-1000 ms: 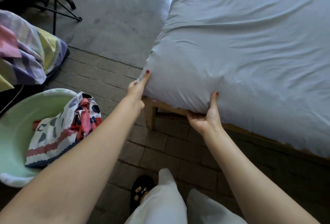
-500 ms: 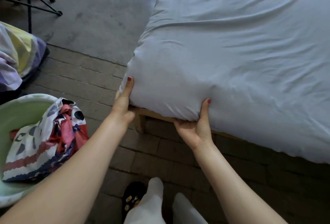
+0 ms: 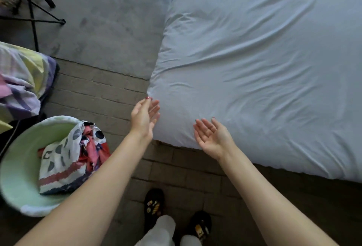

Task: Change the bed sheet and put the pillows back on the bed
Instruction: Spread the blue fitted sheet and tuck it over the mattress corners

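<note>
you've let go: left hand (image 3: 144, 116) and right hand (image 3: 212, 136) now hang open, palms up, off the white fitted sheet (image 3: 254, 69). its near mattress corner looks tucked; pillows unseen.

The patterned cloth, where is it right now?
The patterned cloth lies in the pale green basin on the floor, lower left of the head view, left of the bed corner.

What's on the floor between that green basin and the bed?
Only bare brick floor lies between the green basin and the bed; the left forearm crosses above it in the head view.
</note>
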